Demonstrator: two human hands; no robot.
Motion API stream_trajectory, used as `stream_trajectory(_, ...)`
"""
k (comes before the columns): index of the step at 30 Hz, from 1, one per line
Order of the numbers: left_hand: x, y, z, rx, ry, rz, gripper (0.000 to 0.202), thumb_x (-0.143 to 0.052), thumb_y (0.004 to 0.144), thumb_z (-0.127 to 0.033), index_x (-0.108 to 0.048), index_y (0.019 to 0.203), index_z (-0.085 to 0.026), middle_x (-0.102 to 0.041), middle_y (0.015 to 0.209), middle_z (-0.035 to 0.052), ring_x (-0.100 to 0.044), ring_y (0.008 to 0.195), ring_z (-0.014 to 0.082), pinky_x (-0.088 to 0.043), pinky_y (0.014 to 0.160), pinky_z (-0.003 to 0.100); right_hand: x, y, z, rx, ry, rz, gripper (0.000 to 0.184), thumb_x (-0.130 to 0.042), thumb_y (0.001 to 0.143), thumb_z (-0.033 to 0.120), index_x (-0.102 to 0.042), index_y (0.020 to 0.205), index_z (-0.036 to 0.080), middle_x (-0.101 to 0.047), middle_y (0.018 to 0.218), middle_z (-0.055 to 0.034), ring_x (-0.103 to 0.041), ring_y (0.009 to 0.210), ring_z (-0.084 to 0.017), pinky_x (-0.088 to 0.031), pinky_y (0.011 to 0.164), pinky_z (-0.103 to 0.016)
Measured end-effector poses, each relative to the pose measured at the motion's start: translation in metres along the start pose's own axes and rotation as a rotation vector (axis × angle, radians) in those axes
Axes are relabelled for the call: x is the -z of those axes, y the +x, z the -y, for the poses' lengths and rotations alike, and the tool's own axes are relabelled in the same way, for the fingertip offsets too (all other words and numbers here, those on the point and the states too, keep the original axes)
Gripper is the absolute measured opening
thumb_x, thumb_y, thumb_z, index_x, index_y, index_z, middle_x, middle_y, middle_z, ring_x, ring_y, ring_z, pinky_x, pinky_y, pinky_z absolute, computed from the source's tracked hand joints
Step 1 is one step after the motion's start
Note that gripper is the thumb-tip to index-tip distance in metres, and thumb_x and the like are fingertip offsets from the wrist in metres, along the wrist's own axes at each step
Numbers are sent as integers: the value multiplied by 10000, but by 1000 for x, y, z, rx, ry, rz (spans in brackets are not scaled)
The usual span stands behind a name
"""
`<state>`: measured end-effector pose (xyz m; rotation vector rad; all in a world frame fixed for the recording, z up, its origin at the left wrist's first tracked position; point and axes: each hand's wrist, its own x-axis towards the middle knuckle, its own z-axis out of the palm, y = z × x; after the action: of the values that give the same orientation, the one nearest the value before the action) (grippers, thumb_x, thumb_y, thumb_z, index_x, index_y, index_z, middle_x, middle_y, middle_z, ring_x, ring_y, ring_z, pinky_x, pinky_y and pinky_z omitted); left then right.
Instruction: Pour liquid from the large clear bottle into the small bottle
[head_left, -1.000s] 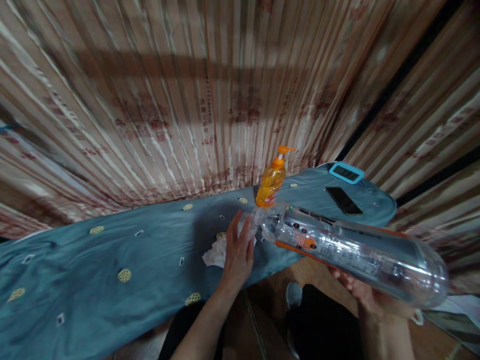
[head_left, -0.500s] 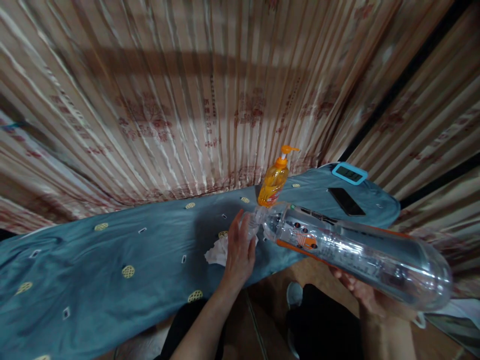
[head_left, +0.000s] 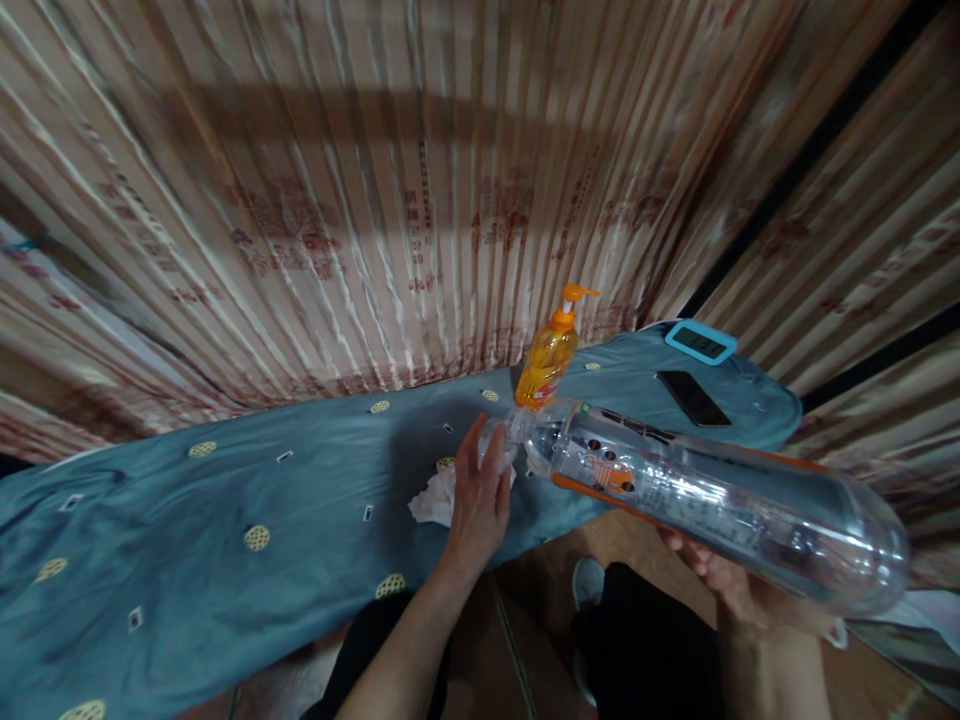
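Observation:
A large clear plastic bottle (head_left: 697,500) with an orange and black print lies tilted in the air, its neck pointing left. My right hand (head_left: 750,585) holds it from underneath near the base, partly hidden behind it. My left hand (head_left: 480,490) is closed round a small clear plastic cup (head_left: 493,445), whose opening meets the bottle's mouth. Whether liquid passes between them I cannot tell. Beneath my left hand, a crumpled white tissue (head_left: 433,500) rests on the cloth. Just behind the bottle's neck stands an orange pump bottle (head_left: 549,362).
A blue-green patterned cloth (head_left: 315,480) covers the long narrow surface. At its right end lie a black phone (head_left: 694,398) and a blue-framed digital clock (head_left: 700,342). Pleated curtains (head_left: 360,230) hang close behind, and a dark bar (head_left: 810,160) slants at right.
Both hands, the cup and the big bottle keep nearly the same positions. The view has shifted very slightly.

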<state>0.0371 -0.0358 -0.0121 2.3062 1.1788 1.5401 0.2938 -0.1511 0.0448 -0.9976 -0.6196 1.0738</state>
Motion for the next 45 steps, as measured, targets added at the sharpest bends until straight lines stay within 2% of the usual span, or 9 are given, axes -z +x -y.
stream_trajectory(4,0,0,0,27,-25,1,627,-465,1015,-238,-207,1573,-364,-327,1622,94,-393,1468,242,-431,1163,466,-4,-3,1,-30,13,-10,694,-770,442,781,-731,911,270,-688,711,-111,-562,446,-230,-455,361,-350)
stream_trajectory(8,1,-1,-1,39,-36,8,640,-467,1014,-248,-183,1577,-358,-343,1616,103,-405,1463,250,-437,1159,474,-7,-4,3,-6,2,-7,637,-781,440,761,-726,863,288,-639,612,-78,-552,429,-241,-457,359,-363)
stream_trajectory(19,1,-2,-2,183,-90,38,696,-478,1008,-354,-107,1587,-250,-432,1558,173,-449,1437,284,-431,1159,500,-11,-2,9,12,-40,35,580,-754,512,752,-740,883,306,-636,624,-70,-547,422,-240,-454,356,-377)
stream_trajectory(23,0,-3,-2,182,-105,21,692,-480,1007,-348,-115,1585,-244,-439,1553,175,-448,1439,281,-425,1163,510,-6,-1,7,19,-40,41,607,-765,487,753,-734,896,304,-659,678,-84,-576,456,-264,-462,353,-391)
stream_trajectory(27,1,-3,-3,193,-104,30,707,-490,1002,-320,-97,1586,-258,-448,1551,164,-443,1447,269,-422,1170,505,-1,4,-1,44,-25,33,589,-740,454,779,-723,798,301,-605,580,-74,-523,407,-260,-403,303,-386)
stream_trajectory(33,1,-2,-3,220,-121,42,706,-492,1000,-342,-107,1585,-251,-440,1560,163,-439,1453,272,-414,1178,507,1,3,-5,68,-15,8,586,-693,523,790,-721,908,349,-628,617,-49,-513,411,-254,-384,307,-377)
stream_trajectory(38,0,-2,-2,238,-155,41,733,-517,987,-361,-106,1584,-252,-437,1566,158,-427,1464,274,-395,1193,503,5,3,-7,83,-39,21,612,-688,511,810,-722,896,336,-593,555,-46,-508,407,-253,-399,309,-376)
stream_trajectory(42,1,-1,-1,250,-171,42,765,-544,974,-357,-93,1583,-252,-424,1575,160,-423,1468,272,-395,1195,487,7,4,-8,79,-57,25,663,-676,485,844,-735,848,292,-611,569,-75,-485,388,-236,-393,300,-377)
stream_trajectory(45,3,0,-1,258,-188,34,780,-562,964,-364,-101,1582,-246,-408,1584,164,-436,1458,277,-398,1193,477,5,4,-7,97,-51,10,642,-696,487,815,-730,888,314,-650,634,-74,-520,413,-245,-380,297,-358)
